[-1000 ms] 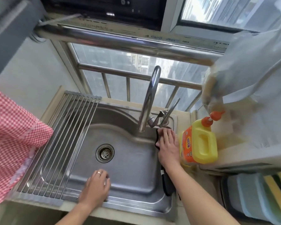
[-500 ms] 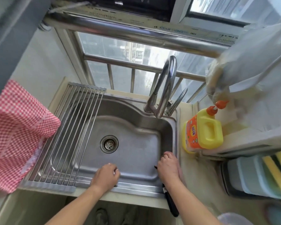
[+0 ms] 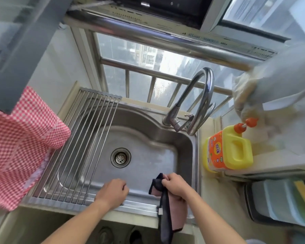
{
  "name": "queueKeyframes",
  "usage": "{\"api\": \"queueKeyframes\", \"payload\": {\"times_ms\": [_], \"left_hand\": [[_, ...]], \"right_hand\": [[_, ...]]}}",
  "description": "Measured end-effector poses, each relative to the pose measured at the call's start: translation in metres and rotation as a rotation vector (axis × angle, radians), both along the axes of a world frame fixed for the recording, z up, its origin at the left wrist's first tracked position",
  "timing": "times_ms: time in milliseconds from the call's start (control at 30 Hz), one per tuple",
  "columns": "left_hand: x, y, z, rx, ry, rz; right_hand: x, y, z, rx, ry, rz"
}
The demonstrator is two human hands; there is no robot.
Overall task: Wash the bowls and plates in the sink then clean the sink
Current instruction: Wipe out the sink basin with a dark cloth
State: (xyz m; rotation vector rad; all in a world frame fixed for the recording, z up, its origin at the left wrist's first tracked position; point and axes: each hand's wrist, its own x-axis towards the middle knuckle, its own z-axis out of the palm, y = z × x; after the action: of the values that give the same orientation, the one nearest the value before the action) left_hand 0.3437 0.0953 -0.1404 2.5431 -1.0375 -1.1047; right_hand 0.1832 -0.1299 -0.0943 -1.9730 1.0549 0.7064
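Right hand (image 3: 176, 186) is gripping a dark cloth (image 3: 165, 213) with a pinkish inner side, fingers (image 3: 167, 180) clenched round its upper end; the rest is hanging down over the front rim of the sink (image 3: 148, 209). Left hand (image 3: 113, 191) is resting on the same front rim, fingers curled under, grasping nothing as far as the angle shows. Sink basin is holding no dishes, and the round drain strainer (image 3: 120, 157) is sitting near the middle of the floor. Roll-up drying rack (image 3: 77, 147) is lying across the left part of the sink. Faucet (image 3: 197, 103) is standing at the back right corner, spout arching up and over; can't tell whether water is running. Yellow-orange detergent bottle (image 3: 227, 150) is standing on the desk just right of the sink. Red checked cloth (image 3: 19, 147) is hanging at the left edge, overlapping the rack's left side in this view.
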Motion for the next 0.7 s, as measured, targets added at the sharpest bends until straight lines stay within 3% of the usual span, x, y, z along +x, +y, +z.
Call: {"api": "queueKeyframes", "payload": {"times_ms": [167, 233, 367, 500, 700], "left_hand": [[0.004, -0.017, -0.006, 0.08, 0.026, -0.051], [0.007, -0.029, -0.007, 0.072, 0.048, -0.031], [0.01, -0.057, -0.012, 0.072, 0.082, 0.007], [0.004, -0.09, -0.027, 0.085, 0.13, -0.11], [-0.014, -0.15, -0.066, 0.006, 0.076, -0.223]], "right_hand": [[0.045, -0.028, -0.015, -0.151, -0.269, -0.231], [0.046, -0.033, -0.026, -0.286, -0.265, -0.217], [0.018, -0.034, -0.054, -0.554, -0.103, 0.13], [-0.023, -0.035, -0.068, -0.742, -0.174, 0.478], [-0.048, -0.055, -0.055, -0.872, -0.36, 0.425]]}}
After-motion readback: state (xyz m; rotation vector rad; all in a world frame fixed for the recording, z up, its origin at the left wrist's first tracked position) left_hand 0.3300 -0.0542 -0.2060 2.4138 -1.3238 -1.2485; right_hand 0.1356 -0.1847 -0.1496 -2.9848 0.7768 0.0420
